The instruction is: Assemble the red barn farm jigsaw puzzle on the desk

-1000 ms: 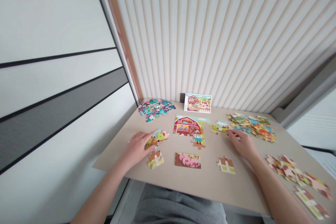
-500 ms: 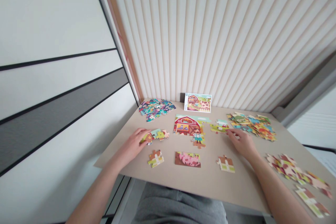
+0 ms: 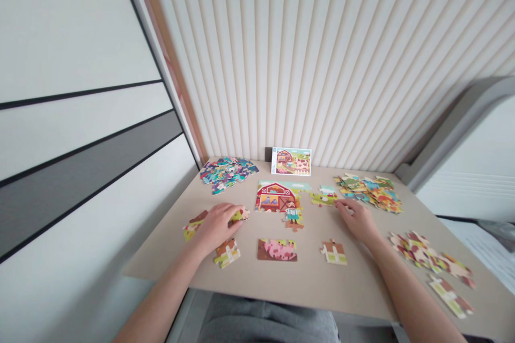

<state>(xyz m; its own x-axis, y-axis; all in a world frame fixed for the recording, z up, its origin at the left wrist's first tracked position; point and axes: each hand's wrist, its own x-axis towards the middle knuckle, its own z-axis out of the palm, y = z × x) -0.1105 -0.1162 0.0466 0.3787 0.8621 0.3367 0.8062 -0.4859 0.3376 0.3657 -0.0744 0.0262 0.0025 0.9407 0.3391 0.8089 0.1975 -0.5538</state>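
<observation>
My left hand (image 3: 219,223) curls over a small group of jigsaw puzzle pieces (image 3: 193,225), its thumb and fingers closed at a green and pink puzzle piece (image 3: 240,215); the palm hides part of the group. My right hand (image 3: 356,218) has its fingertips together at the lower right corner of a joined puzzle section (image 3: 322,198) with a red tractor and a sheep. That section lies against the barn section (image 3: 276,196). Below the barn hangs a joined piece with a farmer figure (image 3: 292,214).
A picture card (image 3: 293,162) leans at the back. Piles of pieces lie at back left (image 3: 229,171), back right (image 3: 370,191) and front right (image 3: 428,254). Nearer me are a pig section (image 3: 277,250), two fence pieces (image 3: 228,253) (image 3: 335,252) and the table edge (image 3: 289,298).
My left hand has moved right across its group of pieces, uncovering some on the left. My right hand stays at the tractor section. The whole view has shifted slightly.
</observation>
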